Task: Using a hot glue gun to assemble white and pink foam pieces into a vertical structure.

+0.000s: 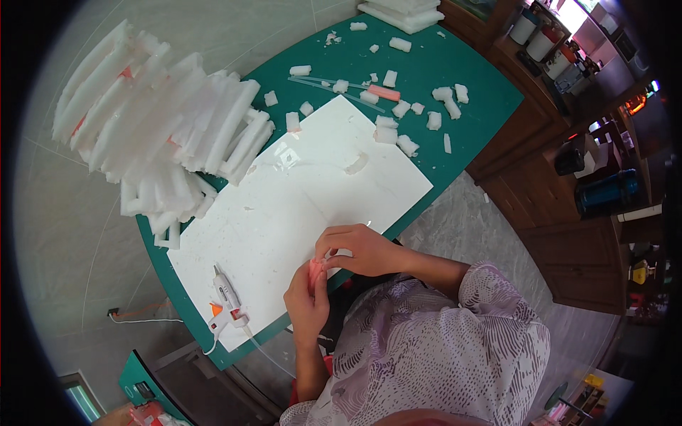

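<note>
My left hand (pixel 307 302) and my right hand (pixel 359 250) meet at the near edge of a white sheet (pixel 298 206) on a green table (pixel 455 128). Both pinch a small pink foam piece (pixel 315 268) between their fingertips, just above the sheet's front edge. A white hot glue gun (pixel 227 302) with an orange trigger lies on the sheet to the left of my left hand, its cord running off the table edge.
A tall stack of white foam strips (pixel 163 128) stands at the table's left. Several small white foam blocks (pixel 398 121), a pink piece (pixel 384 92) and clear glue sticks (pixel 334 89) lie scattered beyond the sheet. Brown cabinets (pixel 561 234) with bottles stand at the right.
</note>
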Demonstrator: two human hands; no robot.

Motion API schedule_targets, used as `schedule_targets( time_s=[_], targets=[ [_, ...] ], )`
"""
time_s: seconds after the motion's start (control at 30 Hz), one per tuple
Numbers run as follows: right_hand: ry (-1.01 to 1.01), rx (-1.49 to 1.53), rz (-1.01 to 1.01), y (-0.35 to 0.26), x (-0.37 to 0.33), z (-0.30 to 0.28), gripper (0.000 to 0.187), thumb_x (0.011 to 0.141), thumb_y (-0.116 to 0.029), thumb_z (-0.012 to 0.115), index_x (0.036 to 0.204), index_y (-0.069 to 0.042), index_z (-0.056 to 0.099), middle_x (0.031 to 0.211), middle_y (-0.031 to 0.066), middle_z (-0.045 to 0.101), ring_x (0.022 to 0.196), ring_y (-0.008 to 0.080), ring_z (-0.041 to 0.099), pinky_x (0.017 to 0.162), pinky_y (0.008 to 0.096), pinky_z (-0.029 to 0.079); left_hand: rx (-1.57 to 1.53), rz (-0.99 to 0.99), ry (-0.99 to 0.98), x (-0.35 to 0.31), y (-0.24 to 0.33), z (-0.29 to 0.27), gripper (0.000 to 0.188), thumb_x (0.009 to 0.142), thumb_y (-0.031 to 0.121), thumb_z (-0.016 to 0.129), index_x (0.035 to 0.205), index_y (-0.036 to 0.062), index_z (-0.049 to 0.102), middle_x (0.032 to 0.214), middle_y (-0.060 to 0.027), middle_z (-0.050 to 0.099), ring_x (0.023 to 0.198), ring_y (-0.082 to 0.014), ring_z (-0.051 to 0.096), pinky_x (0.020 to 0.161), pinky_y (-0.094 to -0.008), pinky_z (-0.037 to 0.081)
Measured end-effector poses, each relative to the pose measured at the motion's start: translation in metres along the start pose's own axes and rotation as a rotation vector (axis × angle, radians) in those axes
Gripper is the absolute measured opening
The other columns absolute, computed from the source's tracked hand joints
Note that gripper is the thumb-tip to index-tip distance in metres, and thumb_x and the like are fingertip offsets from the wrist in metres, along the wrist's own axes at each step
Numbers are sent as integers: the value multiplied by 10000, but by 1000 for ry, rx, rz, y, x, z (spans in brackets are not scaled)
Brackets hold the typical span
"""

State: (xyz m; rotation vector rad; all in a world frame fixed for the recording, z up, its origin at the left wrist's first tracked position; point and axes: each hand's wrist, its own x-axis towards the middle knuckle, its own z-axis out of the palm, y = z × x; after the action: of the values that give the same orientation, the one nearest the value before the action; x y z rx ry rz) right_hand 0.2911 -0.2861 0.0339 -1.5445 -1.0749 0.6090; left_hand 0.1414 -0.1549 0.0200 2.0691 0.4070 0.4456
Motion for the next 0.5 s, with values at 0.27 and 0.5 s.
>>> schedule_targets(
  time_s=[0.27, 0.5],
  targets=[
    [88, 21, -33, 16, 0, 0, 127, 845, -38, 719, 968, -46, 689, 995, 70, 705, 927, 210, 682, 815, 315, 542, 48, -32, -19, 8, -1, 5, 233, 948, 102, 632, 1146, -23, 633, 866, -203, 679, 736, -281, 697, 656, -331, 526],
    [141, 130, -34, 20, 1, 4, 168, 855, -6, 691, 1016, -52, 713, 1128, 96, 680, 972, 222, 672, 823, 313, 539, 25, -16, 74, 10, 6, 14, 247, 934, 86, 655, 1140, -46, 625, 874, -182, 680, 763, -263, 687, 688, -322, 530]
  ],
)
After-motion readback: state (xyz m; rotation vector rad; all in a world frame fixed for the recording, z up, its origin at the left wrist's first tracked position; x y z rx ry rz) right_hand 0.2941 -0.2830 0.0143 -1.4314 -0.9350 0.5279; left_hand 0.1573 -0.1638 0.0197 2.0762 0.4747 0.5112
